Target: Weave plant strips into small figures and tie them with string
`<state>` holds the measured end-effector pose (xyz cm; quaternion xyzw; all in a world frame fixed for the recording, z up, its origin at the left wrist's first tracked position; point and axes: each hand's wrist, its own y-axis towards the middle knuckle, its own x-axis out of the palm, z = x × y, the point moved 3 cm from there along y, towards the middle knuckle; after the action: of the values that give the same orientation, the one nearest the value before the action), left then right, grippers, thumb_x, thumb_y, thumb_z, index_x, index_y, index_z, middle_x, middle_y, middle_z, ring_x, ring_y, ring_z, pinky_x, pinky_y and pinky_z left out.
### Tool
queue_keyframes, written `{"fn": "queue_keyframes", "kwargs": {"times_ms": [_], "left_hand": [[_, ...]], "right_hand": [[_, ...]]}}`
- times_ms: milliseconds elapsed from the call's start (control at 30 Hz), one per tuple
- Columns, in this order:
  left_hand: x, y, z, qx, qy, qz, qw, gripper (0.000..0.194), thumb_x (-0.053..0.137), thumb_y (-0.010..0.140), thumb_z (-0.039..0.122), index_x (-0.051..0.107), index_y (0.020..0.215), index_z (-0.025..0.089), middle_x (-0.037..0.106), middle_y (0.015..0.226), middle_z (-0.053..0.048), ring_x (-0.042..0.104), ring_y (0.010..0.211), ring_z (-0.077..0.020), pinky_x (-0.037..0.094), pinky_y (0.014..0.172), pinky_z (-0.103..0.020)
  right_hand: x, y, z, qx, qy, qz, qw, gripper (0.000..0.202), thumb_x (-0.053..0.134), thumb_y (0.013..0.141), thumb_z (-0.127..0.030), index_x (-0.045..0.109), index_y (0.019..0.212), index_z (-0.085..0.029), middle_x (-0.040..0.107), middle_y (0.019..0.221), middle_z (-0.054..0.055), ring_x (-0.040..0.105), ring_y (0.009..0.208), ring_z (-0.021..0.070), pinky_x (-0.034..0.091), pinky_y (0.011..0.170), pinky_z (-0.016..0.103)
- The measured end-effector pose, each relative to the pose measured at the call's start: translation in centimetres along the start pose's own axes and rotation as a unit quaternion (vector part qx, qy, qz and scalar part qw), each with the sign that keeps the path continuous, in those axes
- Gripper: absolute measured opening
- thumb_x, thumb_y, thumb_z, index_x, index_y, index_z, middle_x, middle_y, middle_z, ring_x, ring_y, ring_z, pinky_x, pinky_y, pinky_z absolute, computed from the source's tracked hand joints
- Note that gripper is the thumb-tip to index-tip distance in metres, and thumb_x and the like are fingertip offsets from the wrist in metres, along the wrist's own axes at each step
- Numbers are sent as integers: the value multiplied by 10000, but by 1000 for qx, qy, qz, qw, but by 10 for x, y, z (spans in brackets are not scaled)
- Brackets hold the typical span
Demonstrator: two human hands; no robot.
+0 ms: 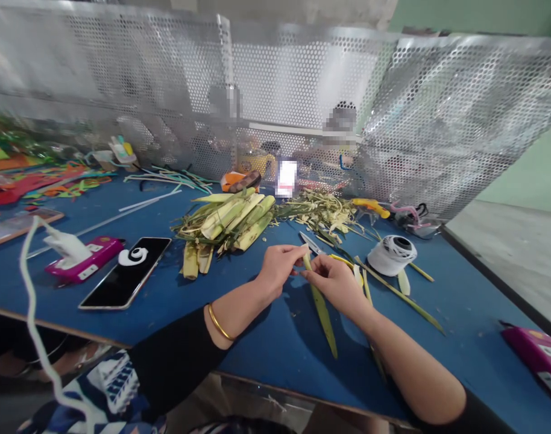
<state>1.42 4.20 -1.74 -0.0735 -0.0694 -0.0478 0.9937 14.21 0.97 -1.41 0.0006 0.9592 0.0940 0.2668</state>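
Note:
Between my two hands is a long green leaf strip (pixel 321 316), its wide pointed end hanging down toward me over the blue table. My left hand (pixel 282 265) pinches its upper end, fingers closed. Lower on the strip, my right hand (pixel 336 280) grips it with thumb and curled fingers. Just beyond the fingertips lie scissors (pixel 310 242), their yellow handle (pixel 342 260) partly behind my right hand. A spool of white thread (pixel 392 255) stands to the right, beside narrow green stalks (pixel 404 299). Left of my hands sits a pile of husks or leaf sheaths (pixel 237 220).
A phone (pixel 128 274) and a magenta power strip (pixel 84 259) with a white cable lie on the left. Dry scraps (pixel 323 210) are heaped near the perforated metal screen (pixel 298 78). Another magenta power strip (pixel 535 355) is at the right edge of the blue table (pixel 266 355).

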Motion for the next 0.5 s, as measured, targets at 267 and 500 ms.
{"fn": "queue_keyframes", "kwargs": {"times_ms": [267,500], "left_hand": [[5,-1,7,9,-131,-145,981,308,746,668,238,717,957,136,691,801,-37,606,733,-123,484,737,-265],[0,3,2,-15,-148,-101,984,216,787,592,196,599,679,137,621,631,9,568,582,-93,491,631,-248]], "right_hand": [[-7,-2,-6,59,177,-12,982,349,702,651,-471,475,632,-207,426,531,-69,359,480,88,284,462,234],[-7,-4,-9,-5,128,66,990,241,707,681,-370,536,697,-202,478,562,-57,394,506,93,318,478,236]]}}
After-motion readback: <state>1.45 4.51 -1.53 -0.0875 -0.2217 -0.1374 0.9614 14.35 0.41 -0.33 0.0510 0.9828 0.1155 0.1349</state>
